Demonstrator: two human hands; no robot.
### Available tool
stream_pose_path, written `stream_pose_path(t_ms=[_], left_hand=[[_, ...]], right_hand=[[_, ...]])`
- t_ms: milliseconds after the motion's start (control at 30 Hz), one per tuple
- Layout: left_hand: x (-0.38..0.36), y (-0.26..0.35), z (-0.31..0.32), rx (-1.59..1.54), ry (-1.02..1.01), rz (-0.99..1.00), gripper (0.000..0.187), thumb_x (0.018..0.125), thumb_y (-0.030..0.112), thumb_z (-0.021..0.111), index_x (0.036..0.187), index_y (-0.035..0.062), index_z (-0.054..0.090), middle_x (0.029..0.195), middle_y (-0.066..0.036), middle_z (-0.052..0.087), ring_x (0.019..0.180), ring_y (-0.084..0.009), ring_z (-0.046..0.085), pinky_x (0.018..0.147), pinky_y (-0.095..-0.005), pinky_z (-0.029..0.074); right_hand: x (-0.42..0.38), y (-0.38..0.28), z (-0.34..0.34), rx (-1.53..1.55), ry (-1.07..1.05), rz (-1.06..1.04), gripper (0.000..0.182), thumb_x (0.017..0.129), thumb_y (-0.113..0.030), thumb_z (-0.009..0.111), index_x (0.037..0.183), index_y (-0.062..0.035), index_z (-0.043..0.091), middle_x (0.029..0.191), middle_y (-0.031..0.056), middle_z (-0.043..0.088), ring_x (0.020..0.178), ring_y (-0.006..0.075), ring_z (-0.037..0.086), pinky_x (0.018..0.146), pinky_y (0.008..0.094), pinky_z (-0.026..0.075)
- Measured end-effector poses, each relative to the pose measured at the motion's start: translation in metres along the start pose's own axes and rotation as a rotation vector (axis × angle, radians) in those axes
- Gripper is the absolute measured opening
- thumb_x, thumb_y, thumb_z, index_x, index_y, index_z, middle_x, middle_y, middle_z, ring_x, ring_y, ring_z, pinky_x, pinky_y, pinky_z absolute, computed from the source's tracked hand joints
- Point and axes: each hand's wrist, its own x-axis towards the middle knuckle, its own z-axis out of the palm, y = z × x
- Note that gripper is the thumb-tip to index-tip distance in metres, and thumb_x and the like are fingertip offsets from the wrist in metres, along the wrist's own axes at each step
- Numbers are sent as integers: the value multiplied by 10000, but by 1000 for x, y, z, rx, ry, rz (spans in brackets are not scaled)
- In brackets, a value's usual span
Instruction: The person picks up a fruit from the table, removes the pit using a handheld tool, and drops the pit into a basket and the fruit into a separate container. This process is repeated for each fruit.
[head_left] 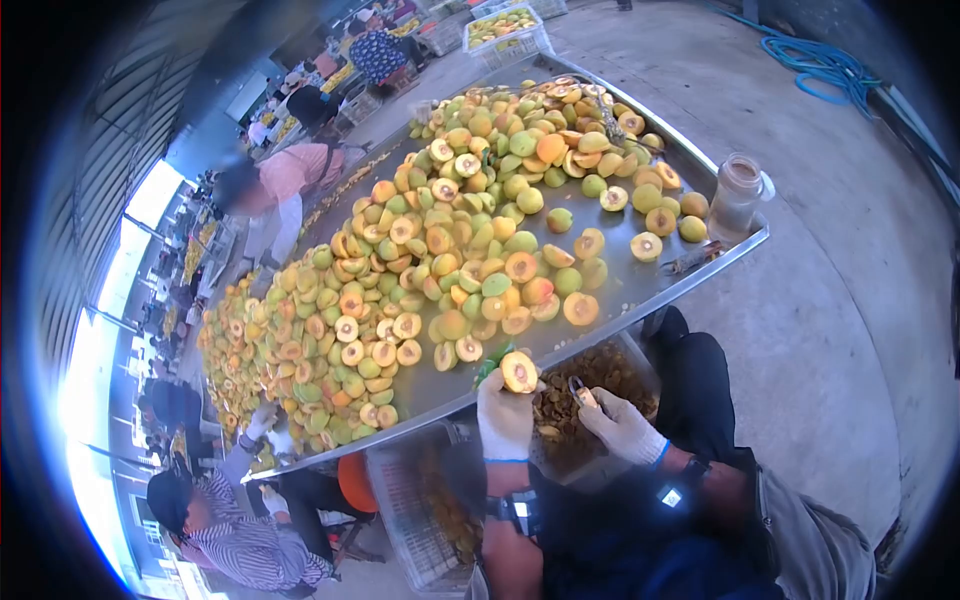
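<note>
Two gloved hands at the near edge of a metal table (pixel 430 393). The left hand (pixel 506 425) grips a half fruit (pixel 519 371) at its rim, thumb and fingers curled round it; the cut face is turned outward, presumably to leave its brownish centre accessible. The right hand (pixel 625 428), just beside it, has its fingers wrapped about the handle of a tool (pixel 584 395). The looped metal end projects beyond the fingertips towards the fruit but stands apart from it; so short a hold probably favours fine control. Below both sets of fingers is a crate (pixel 641 354) of brown scraps (pixel 556 412), likely so placed that droppings land inside. Just beyond the left fingers lies a leaf (pixel 490 364); farther on spreads a pile (pixel 440 267) of fruit, its near side apparently within easy reach. Well beyond the right fingers, a jar (pixel 737 200) and a small item (pixel 692 258), too unclear to name, occupy the corner, perhaps to remain clear of the pile. Left of the left fingers, a second crate (pixel 400 520) stands under the edge; farther left sits a co-worker (pixel 250 535), one hand (pixel 262 421) raised beside the fruit.
</note>
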Motion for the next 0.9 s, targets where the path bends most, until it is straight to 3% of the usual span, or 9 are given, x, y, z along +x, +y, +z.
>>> stream_pose_path(t_ms=[100,367,467,533,667,733,767,833,900], left_hand=[[20,-38,-34,-108,48,103,369,1004,179,522,1314,-12,579,1239,-154,671,1061,-280,651,862,-443,544],[-10,-20,-9,-142,-91,58,452,1044,273,445,1368,-19,565,1187,-202,679,980,-304,673,867,-446,543],[-18,-29,-7,-160,-10,-2,488,1055,330,431,1381,-13,555,1167,-213,685,985,-301,669,890,-436,540],[-25,-37,-7,-63,54,-60,506,1060,367,428,1379,-7,551,1183,-210,679,984,-303,660,905,-438,535],[-41,-46,-2,-140,32,-141,512,1063,388,419,1370,0,553,1194,-198,674,989,-303,653,910,-440,534],[-47,-50,1,-176,30,-183,511,1064,398,412,1356,7,563,1199,-182,670,990,-304,654,910,-449,537],[-51,-52,4,-176,33,-188,511,1064,398,412,1356,7,563,1199,-182,670,990,-304,654,910,-449,537],[-55,-52,17,-194,156,-177,506,1065,416,411,1319,13,583,1163,-171,679,973,-295,658,892,-450,547],[-55,-56,18,-164,185,-165,499,1065,417,418,1313,17,584,1146,-167,684,961,-292,660,882,-449,553]], right_hand=[[-7,-19,0,-61,-53,196,309,1059,-339,594,1120,-37,607,792,14,610,627,80,557,565,290,463],[-18,-42,0,-150,-9,190,340,1056,-334,590,1223,-37,605,792,69,650,706,112,606,637,330,490],[-17,-42,-2,-224,-38,118,339,1051,-330,591,1223,-39,614,817,144,677,743,172,637,703,377,513],[-20,-47,-2,-339,-133,130,361,1043,-360,592,1201,-37,625,866,213,694,775,275,687,755,430,525],[-20,-24,2,-348,-105,102,341,1046,-350,601,1086,-11,620,777,114,647,741,196,626,704,399,496],[-20,-22,3,-466,-71,111,387,1035,-379,612,1156,-13,633,860,213,705,819,335,702,747,444,514],[-21,-21,4,-465,-69,117,387,1035,-379,612,1156,-13,633,860,213,705,819,335,702,747,444,514],[-21,-21,6,-458,-22,43,440,1035,-394,593,1260,-17,617,976,293,714,936,463,705,792,493,526],[-21,-30,7,-486,-46,87,473,1049,-421,537,1284,-15,599,983,310,708,937,489,695,811,524,528]])
